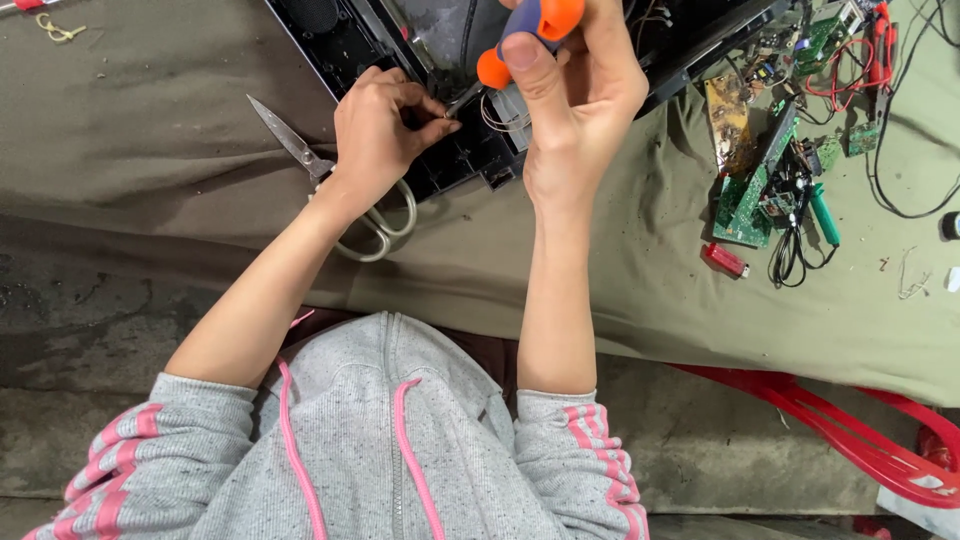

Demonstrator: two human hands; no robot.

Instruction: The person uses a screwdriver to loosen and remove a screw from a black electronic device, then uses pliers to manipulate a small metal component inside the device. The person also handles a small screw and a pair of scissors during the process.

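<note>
Two hands work at the near edge of an open black plastic case lying on a table covered with an olive cloth. The right hand has its fingers wrapped tight around an orange and purple screwdriver, tip pointing down into the case. The left hand pinches something tiny, too small to tell, beside the tip. Scissors lie under the left wrist. Green circuit boards sit to the right.
</note>
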